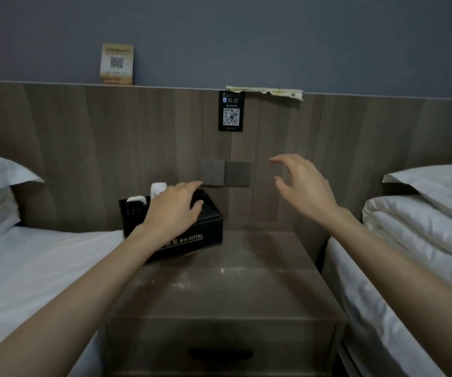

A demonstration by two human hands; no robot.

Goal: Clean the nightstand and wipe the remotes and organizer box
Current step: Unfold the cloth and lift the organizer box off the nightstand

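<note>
Between two white beds [29,268], on the nightstand [246,289], at its back left corner: organizer box [208,227], black and glossy, hotel lettering on the front, sloped lid. Standing in its left compartment, remotes [136,204], white tops showing (exact count hard to tell behind the wrist). Left hand [173,210] laid on the lid, fingers curled over the ridge, thumb on the near slope, gripping the box lightly. Right hand [303,183] raised above the nightstand's back right, well apart from everything, fingers spread and loosely bent, holding nothing. No cloth in view in either hand.

Judged from that: barely started. Nothing wiped yet, by the look of it, with pale dust and smears across the brown top, heaviest toward the middle. Box not yet lifted off, remotes not yet taken out. Left to do, probably: moving the box aside, wiping the top, then remotes and box one at a time.
</note>
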